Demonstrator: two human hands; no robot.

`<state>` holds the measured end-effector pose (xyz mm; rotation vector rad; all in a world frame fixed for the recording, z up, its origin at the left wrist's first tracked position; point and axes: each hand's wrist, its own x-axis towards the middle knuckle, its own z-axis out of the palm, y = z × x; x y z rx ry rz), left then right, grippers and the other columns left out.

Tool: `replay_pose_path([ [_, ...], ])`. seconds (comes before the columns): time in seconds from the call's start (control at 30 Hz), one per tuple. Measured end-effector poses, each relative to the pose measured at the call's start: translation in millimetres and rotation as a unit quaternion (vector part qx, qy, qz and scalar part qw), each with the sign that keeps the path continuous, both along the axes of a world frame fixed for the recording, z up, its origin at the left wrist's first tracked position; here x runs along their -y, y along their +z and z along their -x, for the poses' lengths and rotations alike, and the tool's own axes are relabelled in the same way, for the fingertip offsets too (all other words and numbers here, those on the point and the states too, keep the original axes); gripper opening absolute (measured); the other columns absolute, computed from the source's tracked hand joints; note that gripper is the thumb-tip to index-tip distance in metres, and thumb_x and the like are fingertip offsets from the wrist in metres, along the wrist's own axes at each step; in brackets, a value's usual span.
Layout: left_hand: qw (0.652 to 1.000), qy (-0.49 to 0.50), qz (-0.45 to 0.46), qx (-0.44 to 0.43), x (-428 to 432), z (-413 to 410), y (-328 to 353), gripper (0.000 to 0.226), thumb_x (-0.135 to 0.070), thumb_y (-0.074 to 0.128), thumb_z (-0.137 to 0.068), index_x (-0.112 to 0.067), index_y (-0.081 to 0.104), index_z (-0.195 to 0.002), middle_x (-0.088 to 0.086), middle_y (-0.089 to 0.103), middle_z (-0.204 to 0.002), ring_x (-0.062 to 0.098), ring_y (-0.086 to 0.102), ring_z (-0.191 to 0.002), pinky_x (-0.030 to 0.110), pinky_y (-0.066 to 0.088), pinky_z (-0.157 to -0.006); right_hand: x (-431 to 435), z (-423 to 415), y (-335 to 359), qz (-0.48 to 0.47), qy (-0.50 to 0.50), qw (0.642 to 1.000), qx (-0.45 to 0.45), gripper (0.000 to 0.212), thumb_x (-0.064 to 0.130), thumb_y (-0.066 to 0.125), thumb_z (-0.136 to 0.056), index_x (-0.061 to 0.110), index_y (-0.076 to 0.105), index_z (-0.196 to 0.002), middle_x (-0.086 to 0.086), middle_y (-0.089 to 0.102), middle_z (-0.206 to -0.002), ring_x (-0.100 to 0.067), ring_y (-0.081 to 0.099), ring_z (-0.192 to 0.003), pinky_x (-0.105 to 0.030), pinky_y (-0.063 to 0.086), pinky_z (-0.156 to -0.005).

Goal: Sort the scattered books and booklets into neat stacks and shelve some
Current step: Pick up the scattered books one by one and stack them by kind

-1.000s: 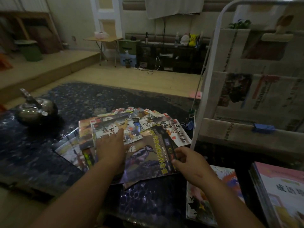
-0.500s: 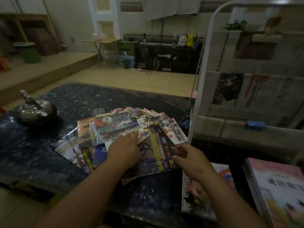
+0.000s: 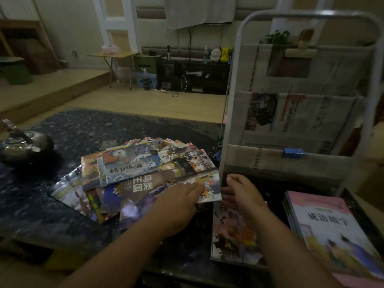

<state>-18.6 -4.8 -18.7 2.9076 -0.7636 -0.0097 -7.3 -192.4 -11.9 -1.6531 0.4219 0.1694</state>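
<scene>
Pressing flat with the left hand (image 3: 182, 200), fingers straight and gripping nothing, on the pale booklet (image 3: 209, 183) at the near right corner of the fan (image 3: 133, 169). Meeting that booklet's right edge with the right hand (image 3: 241, 192), fingers loosely curled. Cannot tell whether pinching the edge or only touching it.

Judging by the layout, early in the sort. Done so far: a glossy booklet (image 3: 230, 240), or perhaps a thin pile, laid apart under the right wrist, and beside it a squared pink-covered stack (image 3: 328, 229) at the near right end of the counter (image 3: 93, 129). Left to do: nearly everything. Spread across the middle of the counter like a hand of cards, overlapping, with no edges lined up. Nothing from it visibly shelved; only folded newspapers (image 3: 301, 121) draped over the bars of the white rack (image 3: 311, 15) just right of the fan, one pinned with a blue clip (image 3: 293, 152).

Thin, soft-covered and shiny, catching glare in the dim light. Uppermost a blue-grey cover with waves and a red-and-white bird, below it a dark one with large pale characters. Probably slippery against one another, so likely to skid when gathered.

Well apart at the far left, a metal kettle (image 3: 25, 146).
</scene>
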Motion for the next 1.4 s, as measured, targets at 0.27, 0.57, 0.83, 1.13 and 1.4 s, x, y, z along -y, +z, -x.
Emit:
replay_pose_path([
  [0.27,0.992,-0.116,-0.031,0.038,18.5,8.7,-12.3,0.066,-0.031,0.035,-0.092,-0.025,0.015,-0.155,0.001,0.020,-0.160,0.020,0.020,-0.147,0.032,0.000,-0.115,30.8,-1.1,-1.3,0.082,-0.027,0.996,-0.031,0.030,-0.003,0.060,-0.081,0.024,0.068,-0.089,-0.010,0.065,-0.105,-0.028,0.064,-0.096,-0.047,0.059,-0.080],
  [0.57,0.993,0.075,0.059,-0.069,15.5,-4.6,-22.4,0.089,-0.006,0.062,-0.084,-0.044,0.016,-0.150,0.001,0.036,-0.151,0.024,0.039,-0.133,0.036,0.039,-0.105,65.3,-1.9,-1.4,0.182,-0.082,0.979,-0.048,0.040,-0.012,0.046,-0.085,0.023,0.066,-0.079,-0.005,0.057,-0.095,-0.031,0.059,-0.099,-0.046,0.056,-0.085],
  [0.83,0.918,0.079,0.236,-0.308,28.2,-5.2,-19.0,0.075,-0.002,0.061,-0.084,-0.027,0.034,-0.150,0.002,0.042,-0.149,0.024,0.051,-0.125,0.034,0.043,-0.102,83.2,8.5,3.5,0.335,0.012,0.939,-0.084,0.025,0.002,0.050,-0.094,0.011,0.068,-0.110,-0.007,0.062,-0.110,-0.029,0.058,-0.106,-0.035,0.049,-0.083],
  [1.13,0.972,0.097,0.151,-0.151,44.6,4.2,-29.2,0.036,-0.026,0.059,-0.093,-0.023,0.062,-0.129,-0.001,0.063,-0.127,0.015,0.058,-0.113,0.024,0.044,-0.096,78.3,10.4,-12.5,0.422,0.112,0.888,-0.143,0.024,0.011,0.058,-0.087,0.004,0.067,-0.109,-0.013,0.068,-0.104,-0.030,0.065,-0.101,-0.028,0.046,-0.071],
  [1.4,0.984,0.071,0.122,-0.110,49.5,6.4,-39.4,0.039,-0.026,0.061,-0.090,-0.024,0.061,-0.128,0.001,0.065,-0.120,0.019,0.060,-0.108,0.027,0.048,-0.091,70.6,11.0,-15.5,0.486,0.148,0.842,-0.180,0.039,0.014,0.055,-0.090,0.005,0.057,-0.128,-0.015,0.061,-0.123,-0.030,0.060,-0.110,-0.030,0.044,-0.079],
])
